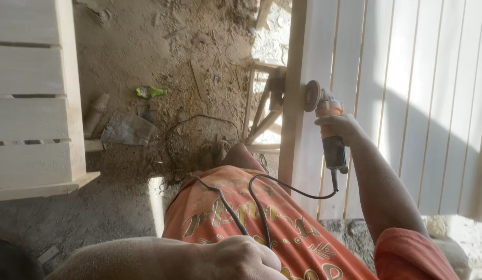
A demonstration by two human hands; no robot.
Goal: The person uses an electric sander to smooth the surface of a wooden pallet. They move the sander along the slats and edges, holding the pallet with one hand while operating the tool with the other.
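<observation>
Right hand (338,124) clamped round orange grinder (329,132), right of centre, disc flat against panel edge (292,103). Left hand (241,256), bottom centre, fisted on cord (261,207), keeping slack away.

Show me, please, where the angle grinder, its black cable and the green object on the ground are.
angle grinder (331,136): head view, on its body.
black cable (261,207): head view, loop over the orange shirt.
green object (150,92): head view, its middle.
</observation>
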